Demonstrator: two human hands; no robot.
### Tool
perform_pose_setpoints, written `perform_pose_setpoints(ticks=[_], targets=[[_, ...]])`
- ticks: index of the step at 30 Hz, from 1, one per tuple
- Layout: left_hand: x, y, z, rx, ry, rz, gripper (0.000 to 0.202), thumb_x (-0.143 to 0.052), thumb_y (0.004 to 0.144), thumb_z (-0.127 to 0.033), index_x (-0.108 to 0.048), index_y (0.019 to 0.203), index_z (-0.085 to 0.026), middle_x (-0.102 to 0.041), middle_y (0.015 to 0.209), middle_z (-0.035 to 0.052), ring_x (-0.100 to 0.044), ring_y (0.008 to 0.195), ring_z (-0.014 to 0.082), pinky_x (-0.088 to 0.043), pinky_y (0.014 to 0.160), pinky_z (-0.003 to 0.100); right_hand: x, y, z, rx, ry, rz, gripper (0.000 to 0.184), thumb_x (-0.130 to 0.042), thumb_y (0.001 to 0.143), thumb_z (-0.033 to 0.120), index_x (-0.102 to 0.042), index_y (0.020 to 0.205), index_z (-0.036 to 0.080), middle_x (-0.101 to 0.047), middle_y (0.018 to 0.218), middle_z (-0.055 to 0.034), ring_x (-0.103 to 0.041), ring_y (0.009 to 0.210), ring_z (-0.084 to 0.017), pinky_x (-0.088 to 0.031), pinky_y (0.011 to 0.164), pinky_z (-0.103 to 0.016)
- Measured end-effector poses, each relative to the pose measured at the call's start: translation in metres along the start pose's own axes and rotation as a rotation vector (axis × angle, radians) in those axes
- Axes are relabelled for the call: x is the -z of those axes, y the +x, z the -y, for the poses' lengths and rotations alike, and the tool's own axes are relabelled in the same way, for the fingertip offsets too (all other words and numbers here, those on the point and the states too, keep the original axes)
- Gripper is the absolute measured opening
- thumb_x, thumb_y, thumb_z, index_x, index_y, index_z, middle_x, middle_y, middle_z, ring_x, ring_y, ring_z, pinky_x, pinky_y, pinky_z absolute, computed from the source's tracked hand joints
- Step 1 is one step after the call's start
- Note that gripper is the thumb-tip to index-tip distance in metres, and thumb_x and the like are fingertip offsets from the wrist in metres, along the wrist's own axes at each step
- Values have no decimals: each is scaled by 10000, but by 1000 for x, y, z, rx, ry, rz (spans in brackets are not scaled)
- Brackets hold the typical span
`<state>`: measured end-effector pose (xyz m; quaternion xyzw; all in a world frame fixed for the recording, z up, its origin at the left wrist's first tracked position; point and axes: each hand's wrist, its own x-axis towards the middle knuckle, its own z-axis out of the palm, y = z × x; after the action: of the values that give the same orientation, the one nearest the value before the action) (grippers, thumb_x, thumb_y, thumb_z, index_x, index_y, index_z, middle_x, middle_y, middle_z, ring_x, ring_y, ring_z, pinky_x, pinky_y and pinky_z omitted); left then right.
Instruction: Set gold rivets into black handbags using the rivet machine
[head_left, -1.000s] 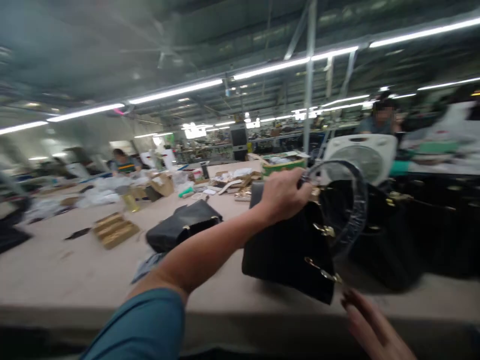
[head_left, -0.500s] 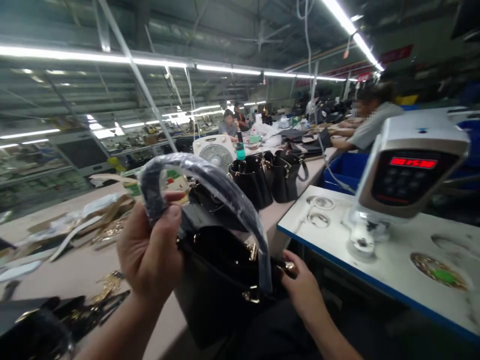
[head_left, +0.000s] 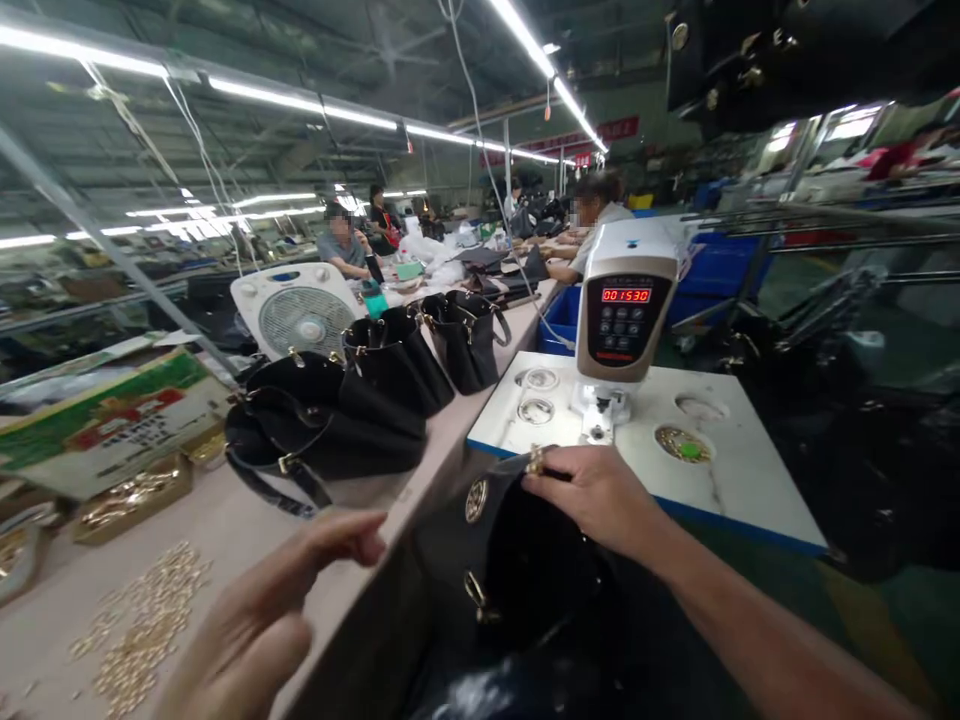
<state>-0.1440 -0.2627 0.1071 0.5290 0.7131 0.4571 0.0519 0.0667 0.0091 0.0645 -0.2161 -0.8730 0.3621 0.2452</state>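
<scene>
A black handbag point(head_left: 450, 570) stands tilted close in front of me, its mouth facing up. It has gold fittings and a round gold emblem point(head_left: 476, 500) near the rim. My right hand point(head_left: 600, 495) pinches the rim at a gold metal fitting point(head_left: 535, 460). My left hand point(head_left: 277, 610) is off the bag, over the table's edge, with index finger and thumb apart and nothing in it. The wrapped handle, blurred at the bottom, is mostly out of sight. Just beyond the right hand stands a white machine point(head_left: 626, 300) with a red digit display.
More black handbags point(head_left: 322, 430) stand along the table point(head_left: 375, 500), near a white fan point(head_left: 300, 310). Small gold pieces point(head_left: 146, 630) lie at left by a printed carton point(head_left: 112, 420). The machine's white worktop point(head_left: 720, 400) has round recesses. Co-workers sit farther back.
My left hand has let go of the plastic-wrapped handle and moved down. The bag has turned, and my right hand still grips its rim. My view has swung right.
</scene>
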Motion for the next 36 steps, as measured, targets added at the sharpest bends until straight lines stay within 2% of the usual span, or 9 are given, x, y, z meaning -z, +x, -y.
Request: perform_pose_setpoints(ticks=[2, 5, 10, 13, 17, 20, 24, 30, 36], targets=[[-21, 9, -6, 31, 55, 68, 629, -629, 888, -703, -602, 1422, -371, -689, 1343, 65, -682, 1163, 327, -597, 980, 512, -2, 5, 16, 120, -126, 67, 114, -720, 946, 297, -812, 886, 263, -797, 896, 38, -708, 852, -154, -423, 750, -275], [-63, 33, -14, -59, 152, 218, 884, -819, 794, -560, -436, 1553, -318, -544, 1534, 108, -580, 1327, 338, -501, 1118, 529, -5, 15, 34, 200, -243, 95, 84, -741, 942, 316, -819, 939, 287, -812, 941, 32, -732, 882, -167, -438, 761, -284], [-108, 74, -3, -143, 324, 323, 391, -592, 937, -208, -654, 1321, -239, -735, 1197, 95, -691, 1108, 259, -541, 971, 390, -5, 21, 38, 195, -298, 82, 86, -726, 942, 304, -809, 959, 292, -811, 974, 29, -741, 920, -187, -474, 786, -305], [-112, 85, 5, -95, 446, 313, 227, -535, 962, -179, -743, 1043, -217, -758, 981, 80, -718, 928, 235, -529, 819, 321, -20, 1, 17, 50, -248, -84, 294, -776, 878, 339, -755, 1168, 294, -781, 1159, 9, -712, 1084, -220, -510, 946, -354], [-111, 87, 11, -69, 503, 269, 224, -524, 991, -221, -746, 1021, -222, -755, 954, 79, -718, 907, 238, -500, 777, 313, -54, -42, -29, -137, -309, -150, 774, -834, 770, 354, -546, 1476, 220, -653, 1420, -92, -625, 1266, -312, -483, 1087, -486], [-116, 85, 14, -90, 497, 294, 229, -526, 985, -209, -744, 1050, -244, -759, 961, 58, -718, 920, 240, -488, 774, 323, -68, -57, -51, -245, -333, -143, 610, -697, 880, 270, -551, 1471, 222, -675, 1387, -79, -655, 1228, -285, -508, 1057, -471], [-120, 85, 15, -102, 492, 294, 234, -533, 980, -207, -742, 1076, -256, -763, 979, 49, -718, 935, 239, -492, 784, 332, -72, -48, -47, -242, -331, -78, 373, -569, 934, 189, -695, 1280, 244, -733, 1284, -42, -677, 1200, -256, -505, 1059, -424], [-114, 81, 9, -126, 494, 260, 259, -526, 979, -190, -740, 1113, -245, -769, 1047, 54, -713, 979, 244, -525, 844, 359, -88, -38, -48, -265, -273, -117, 477, -528, 893, 160, -659, 1351, 181, -701, 1353, -103, -680, 1201, -315, -517, 1036, -465], [-92, 69, 5, -159, 483, 358, 254, -575, 955, -200, -726, 1150, -261, -768, 1145, 33, -709, 1069, 250, -554, 937, 397, -59, -23, -51, -223, -9, -178, 376, -577, 870, 170, -780, 1179, 238, -802, 1138, -47, -742, 1071, -254, -547, 933, -370]])
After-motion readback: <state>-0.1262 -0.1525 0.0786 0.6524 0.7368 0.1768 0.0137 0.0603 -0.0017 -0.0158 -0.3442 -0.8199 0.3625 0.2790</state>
